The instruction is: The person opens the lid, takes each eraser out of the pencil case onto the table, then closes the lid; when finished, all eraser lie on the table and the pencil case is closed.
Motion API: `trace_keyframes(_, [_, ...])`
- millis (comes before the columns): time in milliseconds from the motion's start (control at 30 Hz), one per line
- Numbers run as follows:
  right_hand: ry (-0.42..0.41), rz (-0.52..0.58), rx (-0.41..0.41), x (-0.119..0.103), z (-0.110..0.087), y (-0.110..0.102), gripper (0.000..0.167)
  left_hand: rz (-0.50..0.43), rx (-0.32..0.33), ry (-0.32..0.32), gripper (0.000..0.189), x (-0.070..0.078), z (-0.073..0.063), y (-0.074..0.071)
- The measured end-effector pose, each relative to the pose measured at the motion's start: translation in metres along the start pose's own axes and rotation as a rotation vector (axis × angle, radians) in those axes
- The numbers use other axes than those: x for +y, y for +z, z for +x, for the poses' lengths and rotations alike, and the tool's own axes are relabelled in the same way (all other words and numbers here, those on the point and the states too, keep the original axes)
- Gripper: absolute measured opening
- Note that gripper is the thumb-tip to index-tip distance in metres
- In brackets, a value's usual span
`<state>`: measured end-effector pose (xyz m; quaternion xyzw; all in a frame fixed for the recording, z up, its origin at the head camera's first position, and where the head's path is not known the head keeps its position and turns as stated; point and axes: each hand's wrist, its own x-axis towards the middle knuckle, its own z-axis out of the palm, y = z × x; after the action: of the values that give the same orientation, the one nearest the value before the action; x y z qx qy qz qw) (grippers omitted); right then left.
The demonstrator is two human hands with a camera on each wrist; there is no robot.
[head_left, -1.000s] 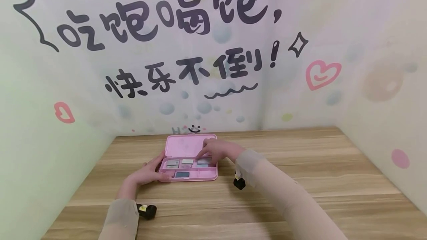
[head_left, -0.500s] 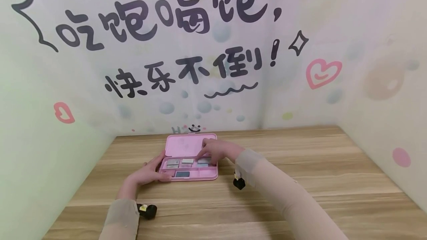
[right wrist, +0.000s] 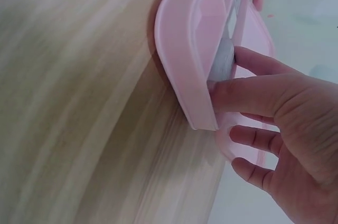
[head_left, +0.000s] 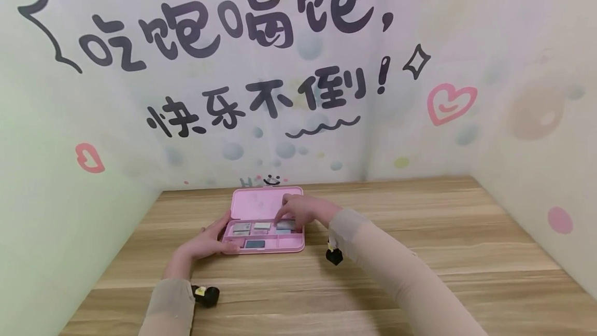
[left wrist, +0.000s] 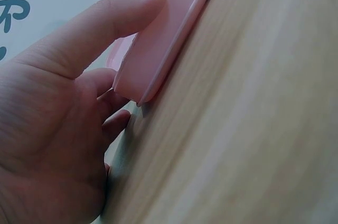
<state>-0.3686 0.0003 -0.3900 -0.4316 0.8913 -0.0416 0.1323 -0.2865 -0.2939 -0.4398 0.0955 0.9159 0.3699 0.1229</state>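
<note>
A pink plastic case point(head_left: 290, 242) lies with its lid raised on the wooden table, its compartments holding several small flat blocks. My left hand point(head_left: 205, 242) grips the case's left end, thumb over the front rim and fingers at the side; the left wrist view shows this thumb on the pink wall. At the back right compartment, my right hand point(head_left: 302, 210) reaches in. Its thumb and index finger pinch a pale grey block point(right wrist: 223, 61) at its ends, while the other fingers stay loosely bent. A dark grey-blue block point(head_left: 255, 244) sits in the front row.
White and grey blocks point(head_left: 262, 226) sit in the back row beside the right hand. The raised lid point(head_left: 256, 204) stands close to the printed back wall point(head_left: 326, 144). Wooden tabletop point(head_left: 289, 294) extends in front and to both sides.
</note>
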Motion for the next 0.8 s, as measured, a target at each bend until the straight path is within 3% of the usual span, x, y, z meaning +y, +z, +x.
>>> trace_keyframes(267, [-0.014, 0.017, 0.041, -0.001, -0.006, -0.008, 0.053, 0.001, -0.002, 0.001, 0.116, 0.002, -0.002, 0.001])
trace_keyframes(467, [-0.023, 0.084, 0.046, 0.002, -0.012, -0.014, 0.059, -0.004, -0.005, 0.0, 0.116, 0.001, -0.002, 0.0])
trace_keyframes(800, [-0.04, 0.216, 0.081, 0.008, -0.033, -0.018, 0.053, 0.003, -0.005, 0.008, 0.116, 0.001, -0.002, 0.0])
